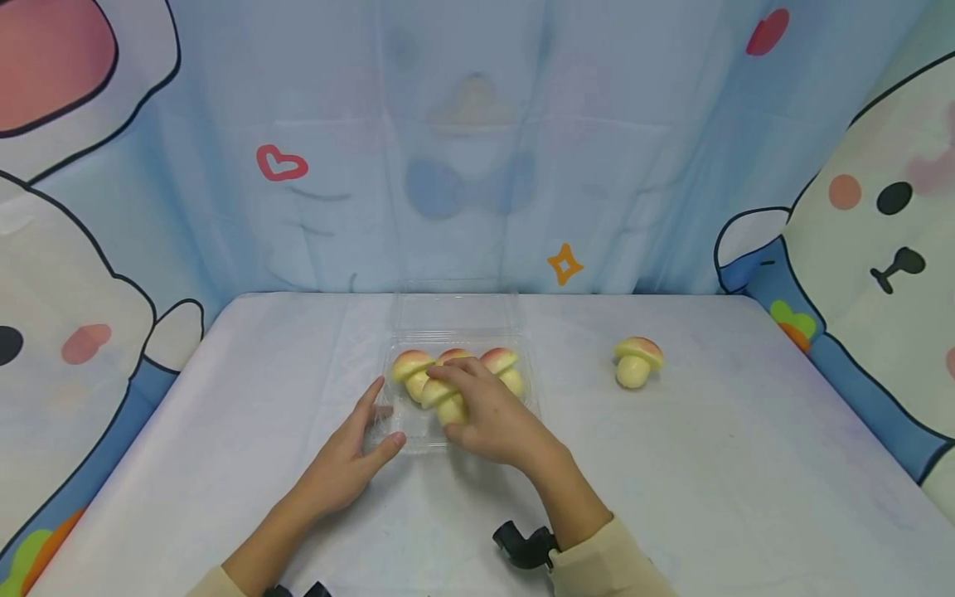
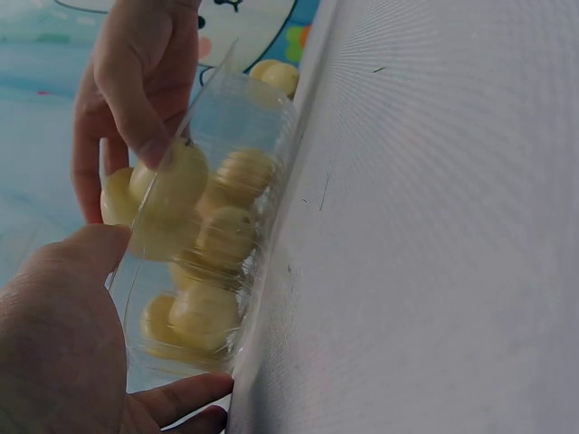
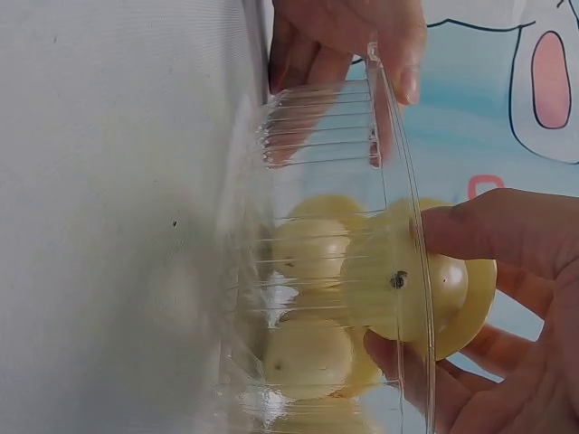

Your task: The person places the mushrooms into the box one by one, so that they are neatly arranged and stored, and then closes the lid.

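Note:
My right hand [image 1: 496, 414] pinches a toy mushroom [image 1: 450, 410] with a pale yellow stem and cap, over the front part of a clear plastic box [image 1: 416, 433]. Seen from the right wrist, the thumb and fingers close on opposite sides of this mushroom [image 3: 375, 271], partly behind the box's front wall. Several other mushrooms with red-tinged caps, among them a left one [image 1: 412, 365] and a right one [image 1: 500, 361], lie in a row at the back of the box. My left hand [image 1: 345, 464], thumb and fingers spread, rests against the box's left side.
The box's transparent lid [image 1: 457, 312] lies open toward the back. One more mushroom [image 1: 634, 371] stands on the white table [image 1: 716, 464], right of the box. A blue cartoon curtain [image 1: 336, 232] hangs behind the table's far edge.

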`<state>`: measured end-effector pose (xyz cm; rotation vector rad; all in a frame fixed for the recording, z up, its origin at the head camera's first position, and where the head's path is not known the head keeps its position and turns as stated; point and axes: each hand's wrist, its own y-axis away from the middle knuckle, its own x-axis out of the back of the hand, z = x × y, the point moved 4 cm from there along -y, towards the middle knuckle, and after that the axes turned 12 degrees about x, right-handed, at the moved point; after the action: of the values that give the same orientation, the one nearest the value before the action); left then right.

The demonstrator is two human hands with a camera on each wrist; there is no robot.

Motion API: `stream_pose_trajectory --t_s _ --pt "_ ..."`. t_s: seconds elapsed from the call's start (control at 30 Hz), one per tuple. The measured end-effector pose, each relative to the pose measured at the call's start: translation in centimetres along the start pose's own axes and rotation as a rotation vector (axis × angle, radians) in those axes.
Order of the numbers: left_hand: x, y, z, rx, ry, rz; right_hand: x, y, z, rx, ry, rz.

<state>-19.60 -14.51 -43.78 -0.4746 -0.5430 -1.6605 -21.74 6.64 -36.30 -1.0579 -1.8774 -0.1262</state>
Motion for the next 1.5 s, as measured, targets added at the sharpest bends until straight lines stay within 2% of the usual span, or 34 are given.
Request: stream_pose_trajectory --t_s 0.33,1.07,1.5 --pt "0.1 0.0 0.0 0.002 -0.002 0.002 -0.7 -0.1 0.2 -0.031 0.023 0.031" --pt "0.1 0.1 0.1 0.023 0.013 -0.013 -1.7 -0.6 0.2 0.019 0.095 0.086" --pt "0.0 -0.1 0.0 0.021 0.014 -0.005 -2.1 -0.5 0.5 -0.039 0.129 0.13"
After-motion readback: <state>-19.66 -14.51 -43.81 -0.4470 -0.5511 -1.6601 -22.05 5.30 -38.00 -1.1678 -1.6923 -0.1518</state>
